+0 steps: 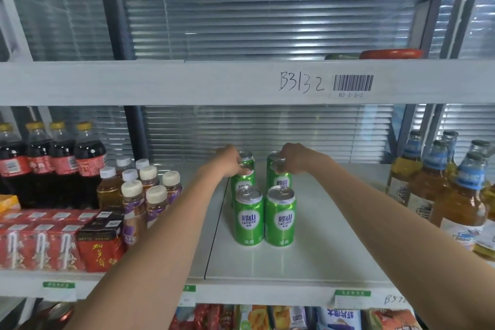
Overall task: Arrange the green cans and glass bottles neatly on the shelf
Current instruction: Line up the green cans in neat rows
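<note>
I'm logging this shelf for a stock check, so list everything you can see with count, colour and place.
Green cans: six visible, green with silver tops, two columns mid-shelf; the back ones partly hidden.
Glass bottles: several, amber with blue neck labels, right end of shelf; exact count unclear.
Cola bottles: four, dark with red labels and yellow caps, back left.
Tea bottles: about eight, white caps, left of the cans.
Drink cartons: red, front left; count unclear.
Shelf: white, holding all of these.
Barcode label: one, on the upper shelf edge beside handwritten B3132.
Snack packets: mixed colours, shelf below.
Left hand: grips the tops of the rear left cans.
Right hand: grips the tops of the rear right cans.
</note>
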